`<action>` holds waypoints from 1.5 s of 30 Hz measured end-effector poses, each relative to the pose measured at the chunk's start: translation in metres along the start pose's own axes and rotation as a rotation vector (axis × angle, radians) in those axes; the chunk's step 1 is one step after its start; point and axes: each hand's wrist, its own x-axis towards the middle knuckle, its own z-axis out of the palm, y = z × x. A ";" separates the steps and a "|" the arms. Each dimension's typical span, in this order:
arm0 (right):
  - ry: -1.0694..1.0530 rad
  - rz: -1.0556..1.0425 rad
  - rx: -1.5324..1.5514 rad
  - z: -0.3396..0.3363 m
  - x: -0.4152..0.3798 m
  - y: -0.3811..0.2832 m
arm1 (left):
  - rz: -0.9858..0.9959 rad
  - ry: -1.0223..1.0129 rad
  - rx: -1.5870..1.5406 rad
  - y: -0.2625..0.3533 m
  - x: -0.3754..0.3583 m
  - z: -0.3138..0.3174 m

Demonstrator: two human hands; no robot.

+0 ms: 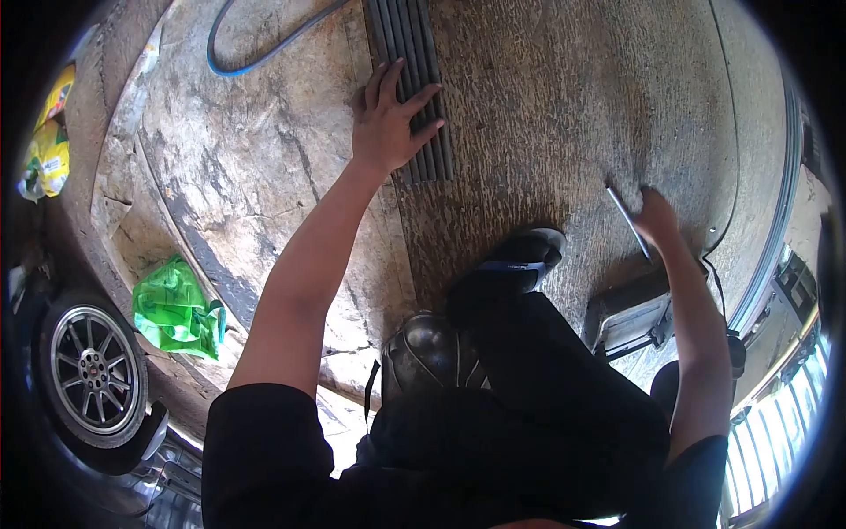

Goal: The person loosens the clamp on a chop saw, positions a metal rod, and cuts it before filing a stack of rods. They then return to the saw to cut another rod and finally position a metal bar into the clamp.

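My left hand (385, 128) lies open, fingers spread, across a row of long dark bars or tubes (426, 163) laid side by side. They run up past the top edge of the view. Off to the right, my right hand (657, 219) is closed on a slim silver rod (622, 208), held slantwise above the worn wooden board (529, 132). Most fingers of that hand are hidden, and the rod's exact kind does not show.
Between my arms is a foot in a dark sandal (529, 256). A dark boxy device (630, 313) sits beside my right forearm. A blue hose (231, 70) curves at top left. Farther left are a green plastic bag (176, 309), yellow packets (53, 159) and a car wheel (95, 370).
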 end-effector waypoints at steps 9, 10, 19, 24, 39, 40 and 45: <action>0.113 -0.060 0.248 0.082 -0.034 0.041 | 0.032 0.048 0.064 -0.001 -0.002 0.005; 0.195 -0.191 0.233 0.071 -0.035 0.032 | 0.021 0.050 0.025 -0.002 -0.001 0.005; 0.046 -0.629 0.533 -0.011 -0.057 -0.112 | -0.079 0.106 -0.138 0.012 0.009 0.012; 0.231 -0.930 0.303 -0.002 -0.049 -0.137 | -0.055 0.188 -0.109 0.011 0.007 0.024; 0.331 -0.890 0.197 -0.017 -0.021 -0.148 | -0.051 0.182 -0.125 0.012 0.006 0.019; 0.333 -0.891 0.194 -0.018 -0.021 -0.147 | -0.059 0.153 -0.100 0.014 0.006 0.015; 0.252 -0.930 0.112 -0.021 -0.023 -0.136 | -0.071 0.120 -0.078 0.014 0.006 0.015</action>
